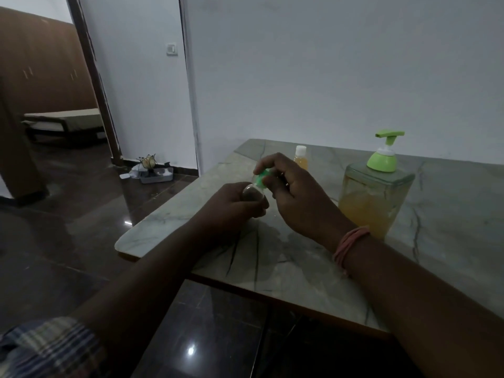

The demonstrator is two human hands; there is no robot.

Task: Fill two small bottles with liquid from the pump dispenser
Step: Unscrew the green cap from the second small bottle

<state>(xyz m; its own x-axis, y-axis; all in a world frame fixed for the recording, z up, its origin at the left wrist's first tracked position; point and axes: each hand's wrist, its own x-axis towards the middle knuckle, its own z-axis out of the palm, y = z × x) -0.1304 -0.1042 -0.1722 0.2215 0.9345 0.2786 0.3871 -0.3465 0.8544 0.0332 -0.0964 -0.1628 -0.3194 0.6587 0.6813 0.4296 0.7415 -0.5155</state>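
Note:
My left hand (231,205) grips a small clear bottle (252,193) above the marble table (450,214). The fingers of my right hand (294,195) pinch the bottle's green cap (262,179). Most of the bottle's body is hidden by my left fingers, so its contents cannot be seen. Behind my hands stands a second small bottle (300,157) with a white cap and yellow liquid inside. To the right is the square pump dispenser (373,200), clear with a green pump head, about half full of yellow liquid.
The table's rounded left corner (122,244) and front edge lie near my arms. A dark glossy floor (81,208) spreads to the left, with a small tray of items (155,174) by the wall. A doorway opens at far left.

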